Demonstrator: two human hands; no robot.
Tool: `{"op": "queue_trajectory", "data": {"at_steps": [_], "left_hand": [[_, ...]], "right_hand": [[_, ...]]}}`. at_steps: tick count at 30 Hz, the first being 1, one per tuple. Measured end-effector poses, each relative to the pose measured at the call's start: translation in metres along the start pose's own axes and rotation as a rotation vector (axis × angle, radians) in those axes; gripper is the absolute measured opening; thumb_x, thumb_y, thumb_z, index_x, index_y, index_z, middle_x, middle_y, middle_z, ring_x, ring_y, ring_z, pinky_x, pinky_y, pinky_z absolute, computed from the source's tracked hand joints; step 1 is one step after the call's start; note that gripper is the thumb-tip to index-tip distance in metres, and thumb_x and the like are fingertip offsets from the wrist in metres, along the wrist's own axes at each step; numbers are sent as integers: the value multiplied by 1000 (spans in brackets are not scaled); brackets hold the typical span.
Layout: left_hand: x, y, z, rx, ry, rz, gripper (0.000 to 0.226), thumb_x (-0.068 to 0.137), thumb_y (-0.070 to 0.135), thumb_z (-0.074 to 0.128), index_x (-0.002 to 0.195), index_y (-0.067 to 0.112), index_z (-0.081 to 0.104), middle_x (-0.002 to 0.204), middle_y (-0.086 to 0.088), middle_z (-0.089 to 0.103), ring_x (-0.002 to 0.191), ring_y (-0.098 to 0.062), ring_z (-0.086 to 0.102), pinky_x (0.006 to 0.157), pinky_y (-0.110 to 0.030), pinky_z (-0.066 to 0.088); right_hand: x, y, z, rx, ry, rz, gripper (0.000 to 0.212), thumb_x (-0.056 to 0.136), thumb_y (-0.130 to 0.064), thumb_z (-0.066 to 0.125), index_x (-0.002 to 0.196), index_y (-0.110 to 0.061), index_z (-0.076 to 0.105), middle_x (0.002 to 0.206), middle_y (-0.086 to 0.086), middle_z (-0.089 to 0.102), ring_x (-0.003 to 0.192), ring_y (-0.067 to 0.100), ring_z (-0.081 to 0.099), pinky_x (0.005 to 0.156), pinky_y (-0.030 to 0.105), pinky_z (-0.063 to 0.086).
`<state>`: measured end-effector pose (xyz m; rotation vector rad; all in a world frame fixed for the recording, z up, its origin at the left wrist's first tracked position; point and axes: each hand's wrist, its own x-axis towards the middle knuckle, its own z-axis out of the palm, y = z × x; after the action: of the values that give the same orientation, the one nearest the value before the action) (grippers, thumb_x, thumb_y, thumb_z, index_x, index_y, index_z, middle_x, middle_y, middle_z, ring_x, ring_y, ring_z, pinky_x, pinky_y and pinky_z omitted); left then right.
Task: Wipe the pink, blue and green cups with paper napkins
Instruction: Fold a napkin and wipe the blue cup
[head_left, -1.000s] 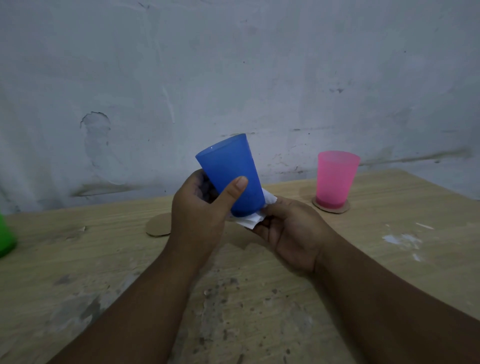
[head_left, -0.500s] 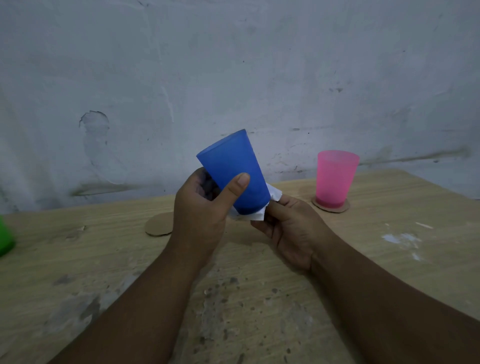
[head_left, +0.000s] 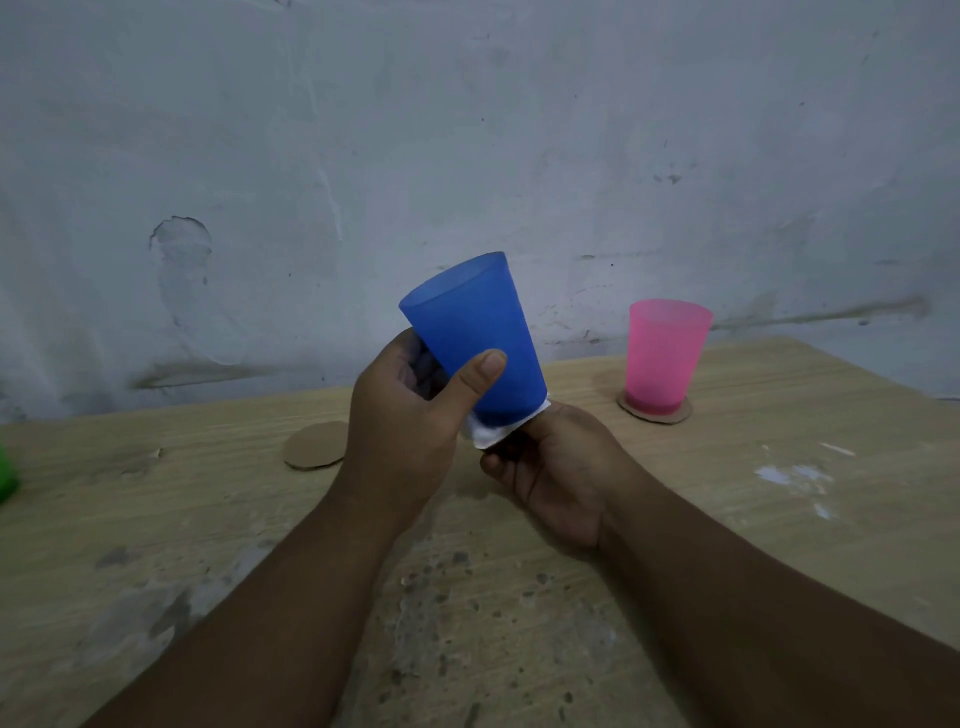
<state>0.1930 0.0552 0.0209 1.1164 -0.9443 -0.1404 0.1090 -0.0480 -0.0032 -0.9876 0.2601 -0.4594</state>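
Blue cup (head_left: 475, 340) sits a little higher than a moment ago, its mouth tipped further left, and less napkin (head_left: 485, 434) shows beneath it. Three cups: blue one in my hands, pink (head_left: 665, 356) on its coaster (head_left: 655, 413) at right, green (head_left: 6, 475) (only a sliver) at the left edge. Two coasters, one bare (head_left: 316, 446). My left hand (head_left: 402, 431) curls round the cup, thumb across its side; my right hand (head_left: 553, 470) presses the napkin against its base
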Motion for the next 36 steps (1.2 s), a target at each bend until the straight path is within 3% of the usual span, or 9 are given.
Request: {"op": "queue_trajectory", "data": {"at_steps": [8,25,32,36], "left_hand": [[1,-4,-5,50,-45,15,37,81,28,76,116,27,63,113,11,73,109,-12,68,89,-31,56],[3,-8,-15,52,-4,33,35,83,29,76,115,24,64,109,9,74,105,-12,69,83,-26,55],[2,-10,-17,48,39,26,38,83,30,79,116,22,64,110,8,74,106,-12,68,84,-26,55],[1,-10,-20,-1,98,35,41,81,27,72,119,16,63,108,8,74,105,-10,69,83,-22,54]], "right_hand": [[-2,-1,3,-15,-164,173,29,93,-5,32,105,-7,58,73,4,50,56,12,43,51,23,37],[-6,-15,-13,-35,-308,320,26,91,-18,36,80,-13,58,63,1,36,52,12,31,51,25,24],[-5,-21,-19,-143,-206,225,31,97,-25,35,78,-14,56,60,2,37,51,14,33,49,26,26],[-2,-19,-21,-245,-25,91,28,98,-17,38,91,-7,63,69,7,54,55,16,46,48,25,36]]}}
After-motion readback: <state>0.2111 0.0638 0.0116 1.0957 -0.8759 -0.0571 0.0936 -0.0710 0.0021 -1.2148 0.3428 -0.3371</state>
